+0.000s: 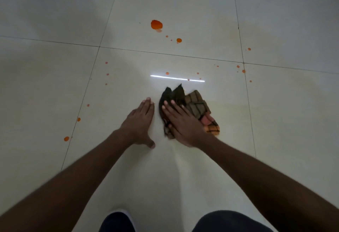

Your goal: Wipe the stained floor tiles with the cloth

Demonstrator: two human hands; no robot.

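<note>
Glossy pale floor tiles [183, 11], orange stains [156, 24], cloth [194, 103] under right hand [181, 123]

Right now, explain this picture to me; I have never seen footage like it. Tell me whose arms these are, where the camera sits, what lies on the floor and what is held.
There is no machine: a person wears a camera on the head, so you look down along their own arms. The left hand lies flat on the tiled floor. The right hand presses flat on a crumpled checked cloth; neither has a closed grip on anything. Orange stains dot the tiles; the biggest stain is ahead of the cloth, unwiped. The white streak is reflected light.
</note>
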